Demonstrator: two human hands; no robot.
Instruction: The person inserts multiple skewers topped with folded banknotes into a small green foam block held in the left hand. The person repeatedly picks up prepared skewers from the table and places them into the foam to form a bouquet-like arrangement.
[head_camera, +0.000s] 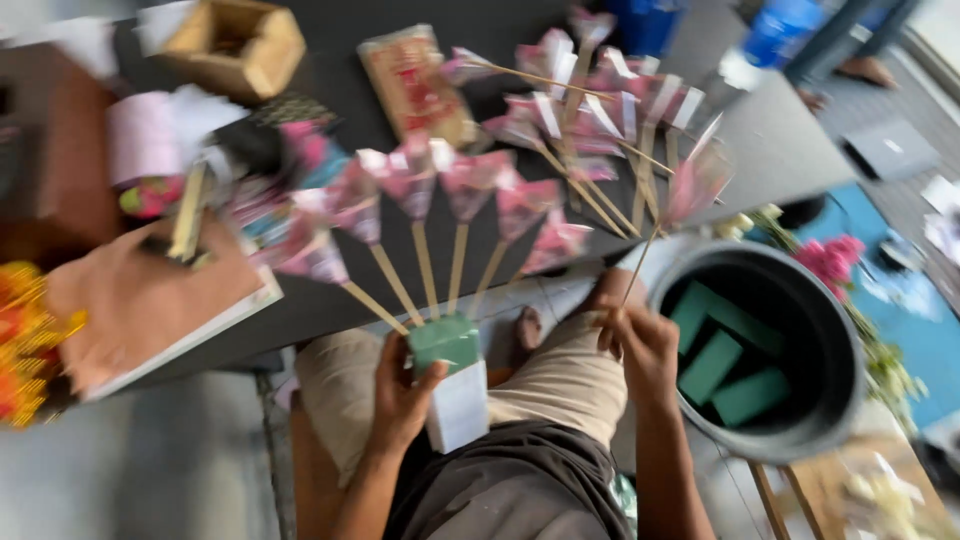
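While the view is blurring with motion, a bunch of orange and yellow flowers (20, 335) is lying at the far left edge, beside a flat pinkish-brown board with a pale rim (150, 300) that is resting on the dark grey tabletop (770, 150). Behind the board, a brown cardboard box (238, 42) is standing open near the table's far side.

At centre, the left hand (400, 395) is wrapping its fingers around a green floral foam block with a white paper-wrapped lower half (452, 385), holding it upright over the person's lap, just below the table's near edge. Five thin wooden sticks topped with folded pink paper cones (425, 205) are standing in the top of the block, fanning outward over the tabletop.

Further right, a loose pile of the same pink-topped sticks (600, 120) is lying on the tabletop. The right hand (640, 350) is pinching the lower end of a single wooden stick with a pink paper cone (690, 185) between fingertips and thumb, well apart from the block.

At the right, a round black plastic bucket (830, 420) is sitting on the floor, containing several green foam bricks (725, 365). Pink flowers (830, 260) are lying just behind its rim.
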